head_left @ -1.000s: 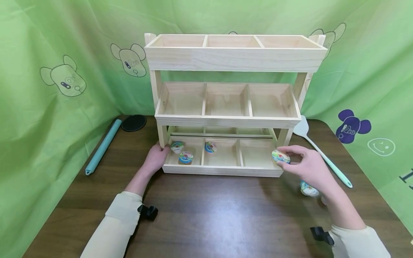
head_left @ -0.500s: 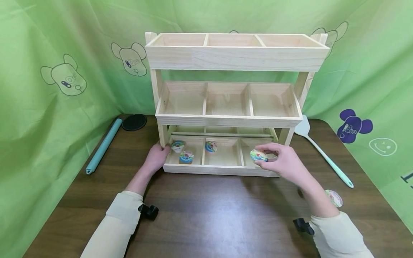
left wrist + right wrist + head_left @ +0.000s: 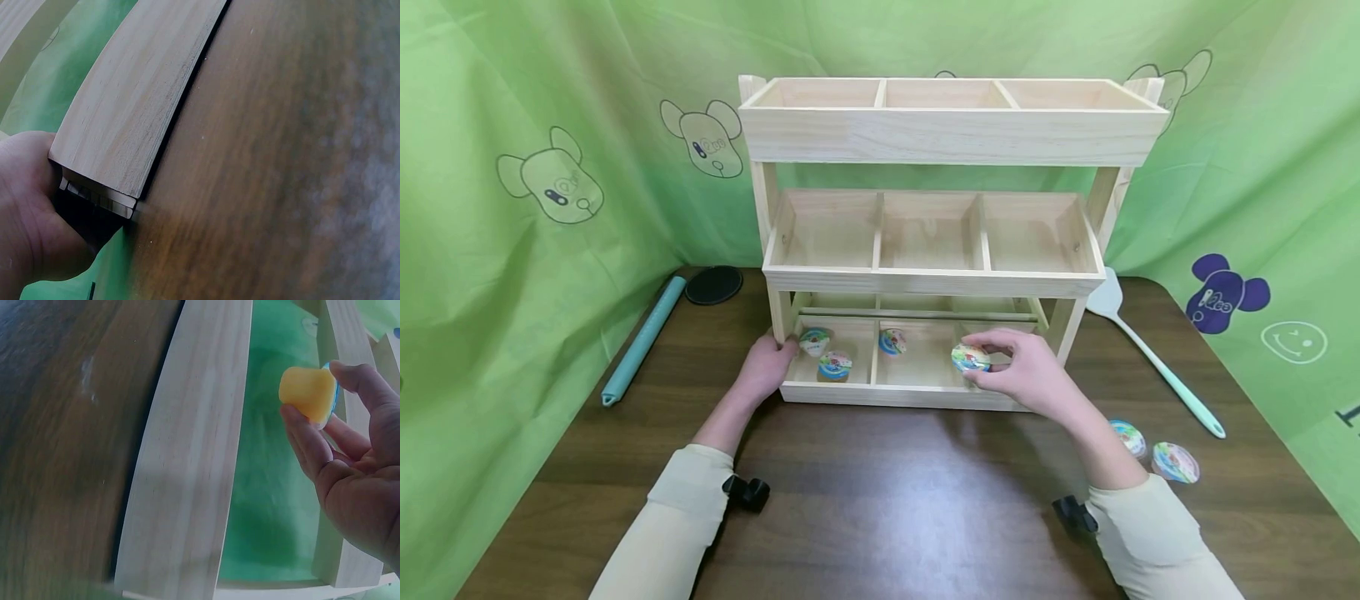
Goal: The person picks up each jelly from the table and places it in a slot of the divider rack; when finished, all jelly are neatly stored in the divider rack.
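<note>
My right hand (image 3: 1026, 371) pinches a jelly cup (image 3: 970, 357) between thumb and fingertips, over the divider between the middle and right compartments of the bottom tier. In the right wrist view the cup's yellow body (image 3: 304, 392) shows, its lid edge blue. My left hand (image 3: 763, 367) grips the left end of the three-tier wooden shelf's bottom tray (image 3: 880, 395); the left wrist view shows the palm (image 3: 31, 212) against the tray's end. Two jelly cups (image 3: 834, 366) lie in the left bottom compartment, and another jelly cup (image 3: 892, 341) sits in the middle one.
Two more jelly cups (image 3: 1176, 462) lie on the brown table (image 3: 880, 500) beside the right forearm. A spatula (image 3: 1157, 362) lies right of the shelf. At the left are a rolled blue-green tube (image 3: 643, 342) and a black disc (image 3: 713, 285). Green cloth hangs behind.
My right hand has carried the jelly cup leftward from the tray's right end to the divider by the middle compartment. The left hand keeps its grip in place.
</note>
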The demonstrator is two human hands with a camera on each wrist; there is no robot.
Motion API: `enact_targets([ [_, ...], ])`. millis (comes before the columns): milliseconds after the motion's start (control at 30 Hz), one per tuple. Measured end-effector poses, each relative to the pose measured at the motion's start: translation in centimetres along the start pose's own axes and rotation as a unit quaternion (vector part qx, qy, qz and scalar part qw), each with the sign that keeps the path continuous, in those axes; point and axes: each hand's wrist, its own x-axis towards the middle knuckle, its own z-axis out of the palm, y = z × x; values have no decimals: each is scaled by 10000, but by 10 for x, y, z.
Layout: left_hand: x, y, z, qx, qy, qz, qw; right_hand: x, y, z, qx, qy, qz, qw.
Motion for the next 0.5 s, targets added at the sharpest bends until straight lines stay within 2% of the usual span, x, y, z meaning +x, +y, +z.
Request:
enact_targets([
  [233, 0, 0, -1, 44, 30, -7, 10000, 7, 2, 5, -273, 73, -27, 9996],
  [500, -3, 4, -1, -5, -72, -38, 10000, 13, 4, 16, -323, -83, -13, 9994],
])
